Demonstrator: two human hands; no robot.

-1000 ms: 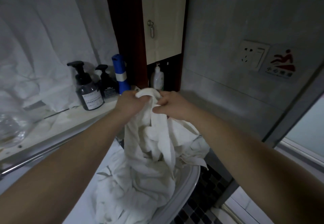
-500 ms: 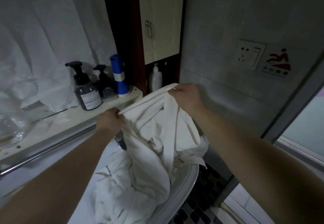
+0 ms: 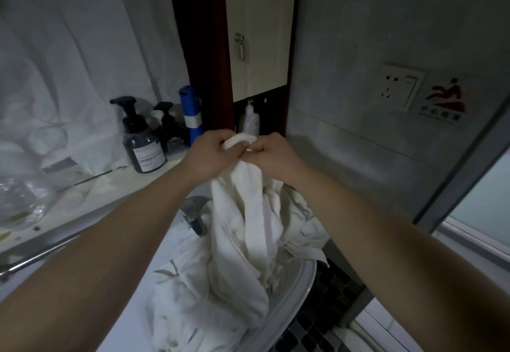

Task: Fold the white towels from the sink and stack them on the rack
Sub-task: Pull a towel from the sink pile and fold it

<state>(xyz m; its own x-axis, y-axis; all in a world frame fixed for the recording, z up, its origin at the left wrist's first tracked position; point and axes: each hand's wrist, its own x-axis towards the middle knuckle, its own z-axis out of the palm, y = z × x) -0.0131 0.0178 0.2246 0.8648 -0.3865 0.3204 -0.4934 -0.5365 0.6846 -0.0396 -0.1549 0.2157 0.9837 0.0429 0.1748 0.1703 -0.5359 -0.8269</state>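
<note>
A white towel [image 3: 242, 213] hangs in loose folds from both my hands above the sink [image 3: 292, 296]. My left hand [image 3: 209, 155] and my right hand [image 3: 273, 155] meet at chest height, each gripping the towel's bunched top edge, knuckles almost touching. The lower end of the towel runs down into a heap of more white towels [image 3: 198, 304] that fills the sink basin. A chrome tap [image 3: 194, 213] pokes out behind the heap, partly hidden by cloth.
A shelf [image 3: 91, 189] at the left holds two dark pump bottles [image 3: 142, 142], a blue can [image 3: 191, 117] and a clear glass vessel [image 3: 19, 202]. A metal rail [image 3: 36, 258] runs under it. A cabinet [image 3: 259, 34] and a wall socket [image 3: 400, 87] lie ahead.
Half a second ago my hands were spread apart, stretching the towel's edge. They have come back together at the top, and the towel now hangs bunched.
</note>
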